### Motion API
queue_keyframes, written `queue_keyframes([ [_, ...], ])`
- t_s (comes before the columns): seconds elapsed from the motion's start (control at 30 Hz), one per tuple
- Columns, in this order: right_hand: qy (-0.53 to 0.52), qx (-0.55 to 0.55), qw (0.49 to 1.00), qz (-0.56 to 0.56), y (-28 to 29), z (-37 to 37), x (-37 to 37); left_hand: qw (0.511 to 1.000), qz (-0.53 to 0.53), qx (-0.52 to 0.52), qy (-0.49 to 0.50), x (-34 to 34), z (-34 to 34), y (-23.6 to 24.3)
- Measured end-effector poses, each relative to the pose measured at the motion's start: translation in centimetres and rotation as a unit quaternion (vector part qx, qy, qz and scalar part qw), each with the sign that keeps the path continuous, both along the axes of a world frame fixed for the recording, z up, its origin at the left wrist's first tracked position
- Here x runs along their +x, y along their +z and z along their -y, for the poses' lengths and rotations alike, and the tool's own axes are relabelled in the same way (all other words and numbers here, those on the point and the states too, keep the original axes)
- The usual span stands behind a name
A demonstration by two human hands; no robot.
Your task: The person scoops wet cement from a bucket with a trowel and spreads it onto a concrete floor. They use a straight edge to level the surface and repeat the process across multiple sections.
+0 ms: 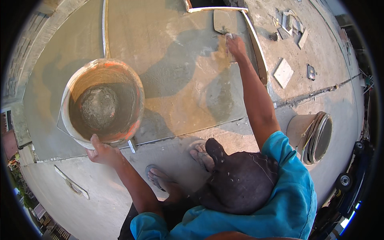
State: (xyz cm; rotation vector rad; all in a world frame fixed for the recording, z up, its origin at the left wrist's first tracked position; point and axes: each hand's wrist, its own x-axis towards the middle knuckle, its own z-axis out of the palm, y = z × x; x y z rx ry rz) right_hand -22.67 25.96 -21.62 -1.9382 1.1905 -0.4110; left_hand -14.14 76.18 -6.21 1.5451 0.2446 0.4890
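At the left, my left hand (pixel 102 151) grips the near rim of a large mortar-crusted bucket (pixel 136 86). The bucket is tipped so its mouth faces up to me, with grey wet mortar (pixel 98 106) in the bottom. My right arm stretches far forward. Its hand (pixel 236 46) is closed round a trowel, whose handle is mostly hidden in the fist. The trowel's flat, mortar-smeared blade (pixel 229 20) lies on or just over the wet grey screed (pixel 172 60), close to the corner of a pale edging strip (pixel 256 44).
A metal strip (pixel 105 28) runs across the screed beyond the bucket. To the right stand a second bucket (pixel 306 134), a pale tile (pixel 283 73), a small dark box (pixel 311 72) and broken scraps (pixel 292 24). A narrow frame-like tool (pixel 72 182) lies lower left.
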Motion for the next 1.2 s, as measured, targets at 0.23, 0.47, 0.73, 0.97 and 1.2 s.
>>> queue_keyframes([
  [0.23,0.057,0.024,0.998,0.003,-1.4,-6.6,4.7,0.999,-0.015,0.032,0.027,0.2,-0.5,0.9],
  [0.47,0.190,-0.024,0.981,-0.019,1.1,-12.1,10.4,0.995,-0.059,0.039,0.069,0.9,-1.0,1.9],
  [0.73,0.122,-0.024,0.992,-0.014,1.9,-8.2,17.0,0.989,-0.127,0.047,-0.059,5.8,-9.8,6.4],
  [0.97,0.110,-0.033,0.993,-0.013,1.7,-7.4,19.0,0.972,-0.187,0.140,0.012,1.2,-23.2,11.1],
  [1.2,0.130,-0.040,0.991,-0.013,-0.7,-9.2,19.7,0.968,-0.196,0.099,0.122,-4.6,-30.1,9.5],
])
